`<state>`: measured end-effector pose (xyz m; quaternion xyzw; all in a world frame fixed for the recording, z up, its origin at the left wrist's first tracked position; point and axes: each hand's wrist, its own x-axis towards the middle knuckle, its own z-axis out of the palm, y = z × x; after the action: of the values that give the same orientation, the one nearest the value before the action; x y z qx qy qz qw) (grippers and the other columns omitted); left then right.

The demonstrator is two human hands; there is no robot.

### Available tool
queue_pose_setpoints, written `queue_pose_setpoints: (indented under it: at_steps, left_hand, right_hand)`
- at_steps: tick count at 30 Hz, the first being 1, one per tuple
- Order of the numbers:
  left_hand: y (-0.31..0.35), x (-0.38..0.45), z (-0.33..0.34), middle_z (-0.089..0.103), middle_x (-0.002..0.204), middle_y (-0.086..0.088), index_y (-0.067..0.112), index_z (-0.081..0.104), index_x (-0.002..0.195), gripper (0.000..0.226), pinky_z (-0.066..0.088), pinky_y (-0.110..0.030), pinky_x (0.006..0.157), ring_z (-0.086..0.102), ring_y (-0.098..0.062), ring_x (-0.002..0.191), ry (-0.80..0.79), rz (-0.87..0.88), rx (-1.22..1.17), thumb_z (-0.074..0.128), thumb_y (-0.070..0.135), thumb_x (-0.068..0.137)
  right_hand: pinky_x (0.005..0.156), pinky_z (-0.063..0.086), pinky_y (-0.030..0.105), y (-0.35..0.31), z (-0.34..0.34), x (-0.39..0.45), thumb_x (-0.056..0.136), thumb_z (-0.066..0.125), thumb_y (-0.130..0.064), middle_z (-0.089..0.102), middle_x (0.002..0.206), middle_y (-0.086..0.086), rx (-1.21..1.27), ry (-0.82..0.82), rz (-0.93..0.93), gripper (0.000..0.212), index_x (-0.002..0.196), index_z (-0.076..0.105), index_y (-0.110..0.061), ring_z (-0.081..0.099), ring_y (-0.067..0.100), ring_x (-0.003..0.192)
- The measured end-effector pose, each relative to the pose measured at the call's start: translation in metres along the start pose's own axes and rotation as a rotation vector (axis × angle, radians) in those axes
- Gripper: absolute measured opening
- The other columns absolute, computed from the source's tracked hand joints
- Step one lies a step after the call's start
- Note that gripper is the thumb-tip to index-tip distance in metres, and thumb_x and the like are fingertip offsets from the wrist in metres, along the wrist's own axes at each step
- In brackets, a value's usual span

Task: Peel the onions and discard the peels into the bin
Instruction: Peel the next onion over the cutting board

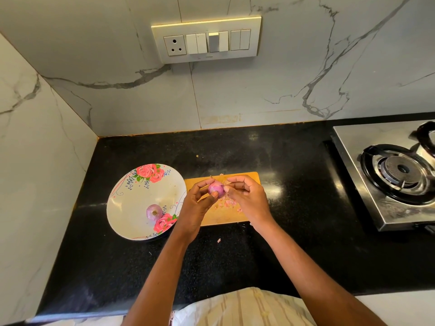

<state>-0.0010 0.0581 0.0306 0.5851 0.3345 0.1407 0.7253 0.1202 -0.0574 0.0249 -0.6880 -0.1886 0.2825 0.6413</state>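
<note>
My left hand (197,203) grips a small pink-purple onion (216,189) above the wooden cutting board (244,178). My right hand (247,196) is at the onion's right side, its fingertips pinching a bit of skin there. Loose pink peel scraps (229,203) lie on the board under the hands. A second purple onion (154,212) sits in the white plate with rose print (131,198) to the left of the board. No bin is in view.
A steel gas stove (390,175) stands on the right of the black counter (294,184). Marble walls close off the back and the left. A switch panel (207,40) hangs on the back wall. One peel scrap (219,240) lies on the counter near my left forearm.
</note>
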Motion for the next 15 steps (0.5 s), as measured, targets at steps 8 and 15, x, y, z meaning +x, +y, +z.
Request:
queue_pose_setpoints:
  at_steps: [8,15]
  left_hand:
    - [0.002,-0.004,0.003,0.069,0.126,-0.003,0.021,0.061,0.128,0.045,0.052,-0.042,0.105,0.065,-0.021,0.120,0.010,-0.008,-0.068,0.077,0.031,0.087]
    - [0.011,-0.006,0.001,0.069,0.125,-0.009,0.016,0.059,0.129,0.045,0.054,-0.037,0.101,0.068,-0.024,0.116,0.034,-0.036,-0.159,0.067,0.030,0.087]
  right_hand:
    - [0.080,0.061,0.033,0.006,-0.002,0.003,0.090,0.077,-0.015,0.073,0.098,-0.003,-0.069,0.023,-0.018,0.016,0.101,0.067,-0.020,0.071,0.009,0.091]
    - [0.085,0.060,0.034,0.022,-0.015,0.015,0.094,0.071,-0.017,0.074,0.106,-0.002,-0.291,0.040,0.088,0.015,0.093,0.071,-0.033,0.071,0.013,0.095]
